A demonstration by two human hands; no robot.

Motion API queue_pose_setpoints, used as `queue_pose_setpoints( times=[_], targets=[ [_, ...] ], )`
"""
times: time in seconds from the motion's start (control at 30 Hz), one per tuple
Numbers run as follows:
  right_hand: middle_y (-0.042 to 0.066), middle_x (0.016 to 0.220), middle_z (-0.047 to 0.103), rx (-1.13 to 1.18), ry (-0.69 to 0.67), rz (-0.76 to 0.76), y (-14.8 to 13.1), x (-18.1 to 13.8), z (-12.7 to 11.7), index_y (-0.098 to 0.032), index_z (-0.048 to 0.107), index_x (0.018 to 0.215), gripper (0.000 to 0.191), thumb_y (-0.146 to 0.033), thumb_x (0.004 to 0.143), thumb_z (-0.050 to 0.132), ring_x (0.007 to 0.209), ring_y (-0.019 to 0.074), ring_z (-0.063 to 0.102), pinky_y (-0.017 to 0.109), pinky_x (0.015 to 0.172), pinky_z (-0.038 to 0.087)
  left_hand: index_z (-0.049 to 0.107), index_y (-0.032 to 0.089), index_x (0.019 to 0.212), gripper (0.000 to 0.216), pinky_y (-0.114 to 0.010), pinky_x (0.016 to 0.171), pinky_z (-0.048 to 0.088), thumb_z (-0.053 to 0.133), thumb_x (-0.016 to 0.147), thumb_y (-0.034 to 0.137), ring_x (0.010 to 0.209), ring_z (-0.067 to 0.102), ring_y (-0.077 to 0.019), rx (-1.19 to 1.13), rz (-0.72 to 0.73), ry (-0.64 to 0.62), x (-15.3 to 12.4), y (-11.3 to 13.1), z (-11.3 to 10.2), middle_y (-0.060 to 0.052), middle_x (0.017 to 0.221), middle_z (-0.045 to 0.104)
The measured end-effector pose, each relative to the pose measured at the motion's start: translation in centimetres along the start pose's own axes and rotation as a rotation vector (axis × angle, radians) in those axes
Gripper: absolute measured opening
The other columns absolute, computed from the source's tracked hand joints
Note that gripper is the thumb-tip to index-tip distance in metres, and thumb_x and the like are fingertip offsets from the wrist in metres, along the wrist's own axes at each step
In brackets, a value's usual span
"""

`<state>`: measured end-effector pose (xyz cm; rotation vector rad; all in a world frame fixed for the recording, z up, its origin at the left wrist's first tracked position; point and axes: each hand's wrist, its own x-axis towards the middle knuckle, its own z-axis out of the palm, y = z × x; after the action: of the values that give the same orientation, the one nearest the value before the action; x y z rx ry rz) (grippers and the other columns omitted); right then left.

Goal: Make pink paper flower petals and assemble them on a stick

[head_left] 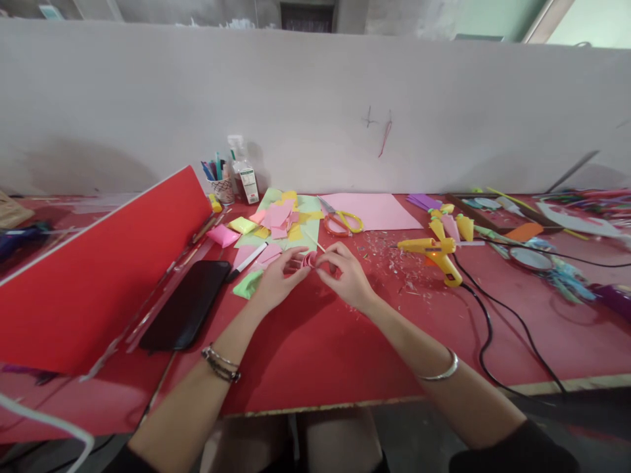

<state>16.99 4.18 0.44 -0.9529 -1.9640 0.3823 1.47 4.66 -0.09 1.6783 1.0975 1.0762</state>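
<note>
My left hand (280, 279) and my right hand (348, 277) meet above the red tabletop. Between their fingertips is a small curled piece of pink paper (308, 260), partly hidden by the fingers. A thin pale stick (315, 242) pokes up by my right fingers, which seem to pinch it. Just beyond the hands lie scissors (344, 223) with red and yellow handles. Left of them is a pile of pink paper pieces (279, 218) and yellow ones over pale green sheets. Near my left wrist are a white marker (250, 259) and a crumpled green packet (248, 284).
A yellow glue gun (434, 251) with a black cord rests to the right among paper scraps. On the left are a black phone (186, 305) and a leaning red board (108, 269). A pen cup (221, 190) and a bottle (245, 174) stand near the wall.
</note>
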Motion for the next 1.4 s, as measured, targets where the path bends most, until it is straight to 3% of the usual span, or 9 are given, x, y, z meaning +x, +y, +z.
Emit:
queue_pose_setpoints(
  times=[0.33,0.6,0.8,0.93,1.13,1.4],
  targets=[
    [0.0,0.072,0.042,0.012,0.013,0.023,0.0,0.1,-0.1,-0.017,0.055,0.072,0.012,-0.007,0.072,0.048,0.055,0.0073,0.041,0.022,0.055,0.039,0.053,0.013,0.096,0.028,-0.031,0.081,0.045,0.046,0.071,0.025,0.084,0.058,-0.0147,-0.026,0.016,0.017,0.1,0.2,-0.4,-0.008,0.098,0.06],
    [0.0,0.073,0.043,0.011,0.004,0.042,0.1,0.0,-0.1,-0.017,0.055,0.075,0.014,-0.006,0.073,0.047,0.056,0.0079,0.042,0.021,0.053,0.038,0.057,0.015,0.087,0.023,-0.029,0.076,0.047,0.047,0.071,0.029,0.082,0.059,-0.0154,0.004,0.063,0.094,0.2,0.2,-1.2,-0.007,0.089,0.063],
    [0.0,0.073,0.042,0.018,-0.017,0.026,0.0,0.0,-0.1,-0.018,0.055,0.074,0.012,-0.008,0.074,0.048,0.055,0.0075,0.042,0.022,0.055,0.039,0.053,0.015,0.102,0.038,-0.032,0.079,0.046,0.054,0.067,0.029,0.087,0.056,-0.0161,0.027,0.067,-0.02,0.0,0.0,-0.8,-0.01,0.104,0.058],
    [0.0,0.074,0.042,0.008,-0.033,0.029,-0.1,0.0,-0.1,-0.018,0.055,0.074,0.013,-0.007,0.073,0.048,0.056,0.0075,0.042,0.022,0.055,0.039,0.056,0.016,0.1,0.032,-0.033,0.079,0.046,0.051,0.071,0.027,0.084,0.057,-0.0149,0.113,0.118,-0.038,-0.1,0.0,-0.8,-0.008,0.101,0.061],
    [0.0,0.073,0.042,0.007,-0.036,0.032,-0.2,0.0,-0.2,-0.018,0.055,0.074,0.014,-0.006,0.073,0.047,0.056,0.0075,0.041,0.022,0.055,0.038,0.058,0.015,0.097,0.027,-0.034,0.081,0.045,0.045,0.074,0.021,0.085,0.058,-0.0158,0.171,0.142,-0.018,-0.1,0.0,-0.8,-0.007,0.101,0.063],
    [0.001,0.072,0.044,0.008,-0.008,0.055,-0.3,0.1,-0.2,-0.019,0.056,0.073,0.013,-0.009,0.075,0.047,0.061,0.0104,0.043,0.023,0.055,0.037,0.062,0.016,0.084,0.025,-0.026,0.073,0.047,0.038,0.075,0.017,0.075,0.059,-0.0134,0.204,0.152,0.124,-0.1,0.7,-0.9,-0.002,0.081,0.066]
  ],
)
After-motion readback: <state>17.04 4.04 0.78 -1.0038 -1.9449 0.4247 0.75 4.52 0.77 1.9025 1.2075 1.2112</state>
